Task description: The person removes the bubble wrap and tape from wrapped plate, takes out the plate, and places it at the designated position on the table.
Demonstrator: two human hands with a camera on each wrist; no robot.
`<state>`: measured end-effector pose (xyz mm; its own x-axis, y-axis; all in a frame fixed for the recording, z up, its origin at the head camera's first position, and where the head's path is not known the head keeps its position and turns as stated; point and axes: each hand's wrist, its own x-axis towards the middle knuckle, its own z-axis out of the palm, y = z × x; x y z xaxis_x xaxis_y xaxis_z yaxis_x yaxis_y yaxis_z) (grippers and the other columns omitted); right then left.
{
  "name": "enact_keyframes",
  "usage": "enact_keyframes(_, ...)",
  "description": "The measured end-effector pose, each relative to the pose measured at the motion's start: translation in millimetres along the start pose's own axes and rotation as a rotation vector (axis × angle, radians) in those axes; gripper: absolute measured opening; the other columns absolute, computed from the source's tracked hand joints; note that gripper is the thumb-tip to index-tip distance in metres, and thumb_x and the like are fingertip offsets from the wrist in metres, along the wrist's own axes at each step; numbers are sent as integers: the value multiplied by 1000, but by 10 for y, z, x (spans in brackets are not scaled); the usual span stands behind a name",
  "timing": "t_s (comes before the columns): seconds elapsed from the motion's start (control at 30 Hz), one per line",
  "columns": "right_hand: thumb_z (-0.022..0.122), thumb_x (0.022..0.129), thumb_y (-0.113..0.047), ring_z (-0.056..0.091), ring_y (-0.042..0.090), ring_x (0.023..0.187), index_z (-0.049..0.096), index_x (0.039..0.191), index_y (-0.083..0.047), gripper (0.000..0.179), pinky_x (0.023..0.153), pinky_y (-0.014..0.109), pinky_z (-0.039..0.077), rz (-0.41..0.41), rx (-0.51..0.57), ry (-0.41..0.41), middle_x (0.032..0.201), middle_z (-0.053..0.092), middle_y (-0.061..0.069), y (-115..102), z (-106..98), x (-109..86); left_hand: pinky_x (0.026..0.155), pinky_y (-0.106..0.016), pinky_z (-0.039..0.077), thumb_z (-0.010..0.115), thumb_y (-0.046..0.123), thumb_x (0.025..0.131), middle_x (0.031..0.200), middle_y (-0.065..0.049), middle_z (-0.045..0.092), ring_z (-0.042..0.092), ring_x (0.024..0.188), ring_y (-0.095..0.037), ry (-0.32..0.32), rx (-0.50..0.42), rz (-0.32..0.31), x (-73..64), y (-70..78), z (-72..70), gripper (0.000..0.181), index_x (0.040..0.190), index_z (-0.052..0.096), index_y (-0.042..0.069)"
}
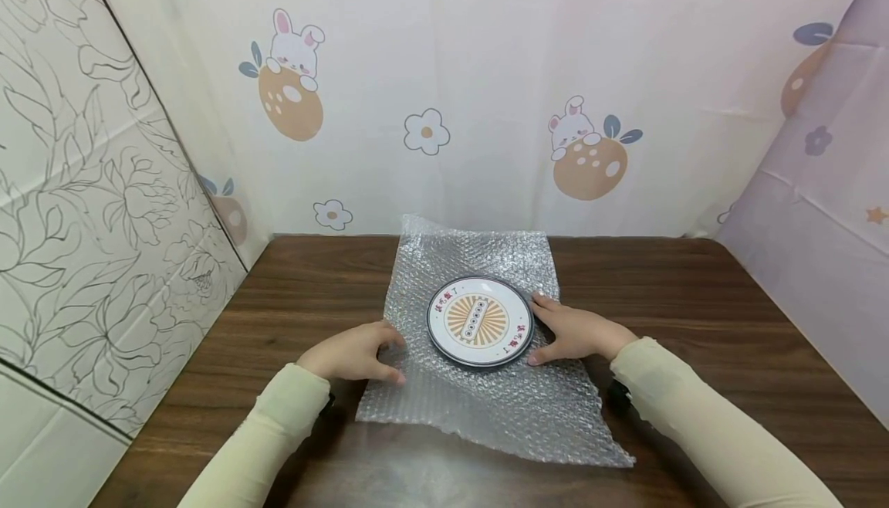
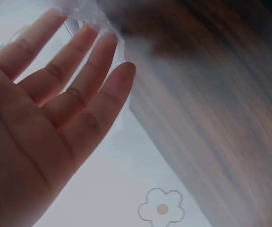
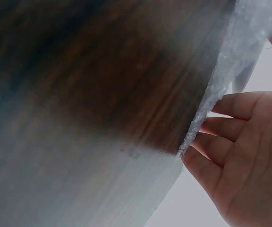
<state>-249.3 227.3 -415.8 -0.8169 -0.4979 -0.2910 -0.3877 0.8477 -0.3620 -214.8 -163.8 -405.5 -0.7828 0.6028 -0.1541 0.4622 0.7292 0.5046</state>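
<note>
A round white plate (image 1: 479,323) with a dark rim, an orange sunburst and red characters lies face up on a sheet of bubble wrap (image 1: 472,415). My left hand (image 1: 357,352) is over the wrap's left edge, apart from the plate, its thumb and fingers spread. In the left wrist view, the left fingers (image 2: 86,66) are nearly straight, their tips by the wrap. My right hand (image 1: 579,332) is at the plate's right side, fingertips close to the rim; whether they touch it I cannot tell. The right wrist view shows the right fingers (image 3: 221,137) slightly bent along the wrap's edge.
The sheet lies on a dark wooden table (image 1: 326,276), reaching its back edge. Behind hangs a white curtain (image 1: 479,45) printed with rabbits and flowers. A panel with line-drawn flowers (image 1: 90,153) stands at the left, and a lilac cloth (image 1: 826,207) at the right.
</note>
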Motion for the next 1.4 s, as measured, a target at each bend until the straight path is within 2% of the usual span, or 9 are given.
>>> enact_keyframes(0.1,71,78,-63,17,46,148,21,153,5,114,114,60,29,-3,-4,2,162,10,26,10,13,4,98,-43,48,82,44,75,129,-3,58,57,118,-22,-12,31,-16,-18,59,36,64,125,63,10)
enact_keyframes(0.2,71,77,-65,17,46,148,21,154,4,114,114,59,29,-6,-14,6,162,10,26,19,27,13,103,-45,46,84,45,72,136,-6,55,52,126,-27,3,87,-24,-21,107,74,73,131,59,10)
enact_keyframes(0.4,71,76,-66,16,44,149,20,154,2,115,115,58,28,4,-16,5,163,9,23,38,41,25,104,-46,46,85,48,68,140,-9,51,47,130,-31,28,208,-22,10,154,150,86,138,53,9)
enact_keyframes(0.6,71,77,-65,16,45,148,20,154,3,115,114,59,29,-1,-22,4,163,9,24,47,41,26,108,-52,42,85,50,68,149,-13,44,38,139,-41,14,242,-41,43,180,207,95,143,47,6)
enact_keyframes(0.77,70,77,-66,16,46,148,20,154,3,115,114,60,29,-6,-26,6,163,8,25,45,36,28,112,-53,38,85,49,69,156,-14,36,33,144,-40,-13,223,-56,50,193,218,99,147,42,4)
enact_keyframes(1.17,71,78,-63,17,46,148,20,154,4,114,113,60,30,-6,-16,12,162,9,25,21,15,10,114,-54,35,81,48,75,159,-13,32,30,145,-40,-40,164,-64,52,176,192,93,148,42,6)
enact_keyframes(1.4,72,78,-62,19,46,147,20,154,4,113,113,59,30,-5,-11,15,162,9,26,11,18,4,111,-49,40,70,41,88,144,-16,52,47,135,-36,59,146,-2,122,132,156,63,137,56,4)
